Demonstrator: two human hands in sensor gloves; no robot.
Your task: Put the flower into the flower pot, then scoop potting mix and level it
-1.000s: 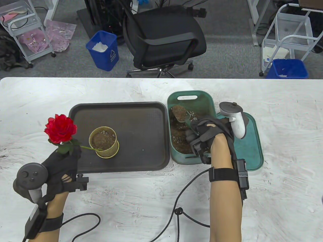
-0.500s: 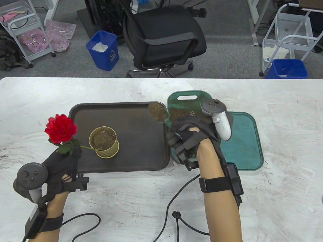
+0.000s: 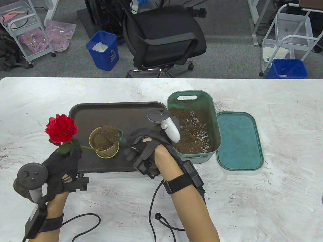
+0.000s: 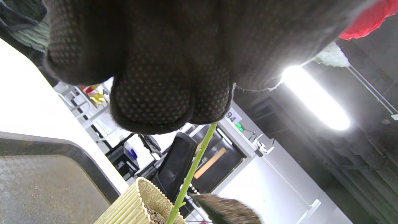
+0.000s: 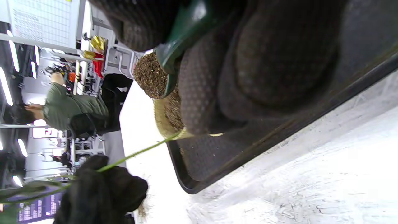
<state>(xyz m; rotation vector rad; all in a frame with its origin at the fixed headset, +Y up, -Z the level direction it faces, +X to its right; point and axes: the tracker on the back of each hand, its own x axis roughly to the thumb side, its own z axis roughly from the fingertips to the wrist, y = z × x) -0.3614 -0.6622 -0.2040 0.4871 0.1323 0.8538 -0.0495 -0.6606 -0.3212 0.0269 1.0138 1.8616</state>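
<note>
A red flower leans left out of the ribbed yellow pot, its green stem running down into the soil. My left hand grips the stem just under the bloom, left of the pot. My right hand holds a green scoop heaped with potting mix, right over the pot's mouth. In the right wrist view the loaded scoop hangs above the pot. The green bin of potting mix stands to the right.
The pot stands on a dark tray. The bin's green lid lies on the table to its right. Glove cables trail across the white table near the front edge. An office chair stands beyond the far edge.
My right hand has carried the loaded scoop left from the bin, across the tray, to above the pot. The left hand and flower have stayed put.
</note>
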